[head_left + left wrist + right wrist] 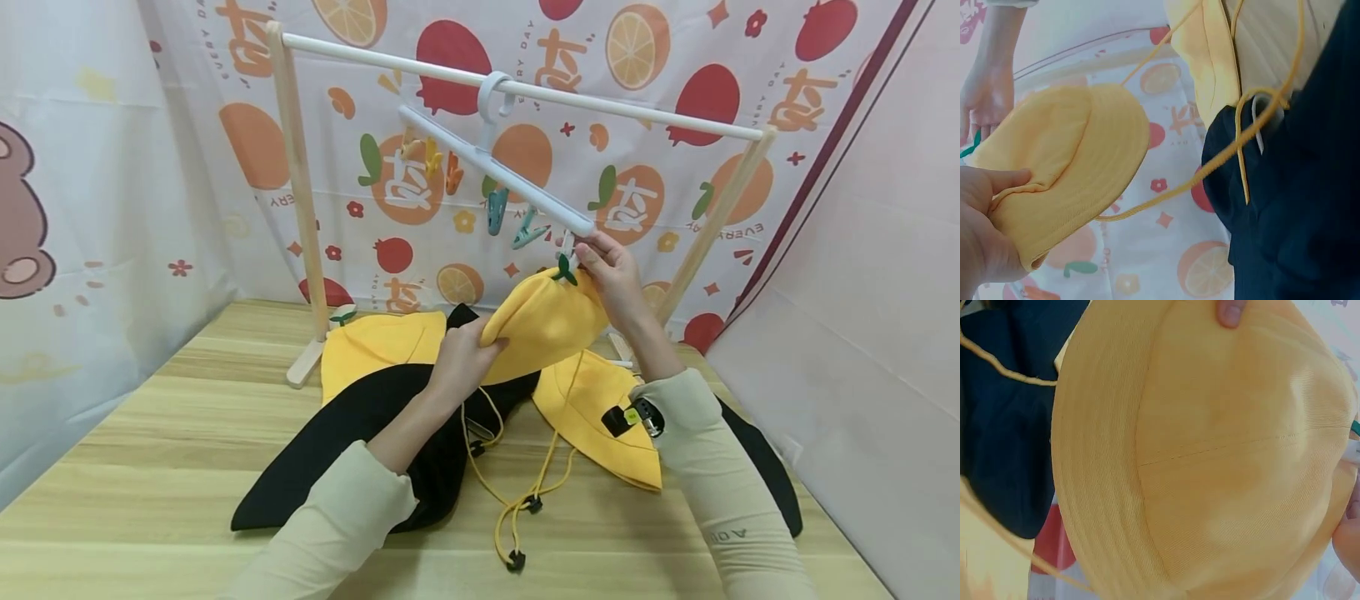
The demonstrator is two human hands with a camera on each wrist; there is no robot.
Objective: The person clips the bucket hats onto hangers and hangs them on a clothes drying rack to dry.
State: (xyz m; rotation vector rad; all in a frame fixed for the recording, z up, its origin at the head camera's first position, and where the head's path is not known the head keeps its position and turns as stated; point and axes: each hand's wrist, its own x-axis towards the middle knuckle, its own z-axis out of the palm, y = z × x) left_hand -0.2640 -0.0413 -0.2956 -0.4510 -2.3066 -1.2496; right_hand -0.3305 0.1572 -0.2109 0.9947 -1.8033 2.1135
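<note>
A yellow bucket hat with a green sprout on top hangs in the air below the right end of a pale blue hanger. My left hand grips its left side, thumb over the folded cloth in the left wrist view. At the hat's crown, my right hand pinches a white clip under the hanger's tip, close by the sprout. The yellow cloth fills most of the right wrist view, with the clip partly hidden at the right edge. A yellow cord dangles from the hat.
The hanger hooks on a white rod between wooden posts, with several colored clips along it. On the wooden table lie a black hat, a yellow hat at left and another yellow hat at right.
</note>
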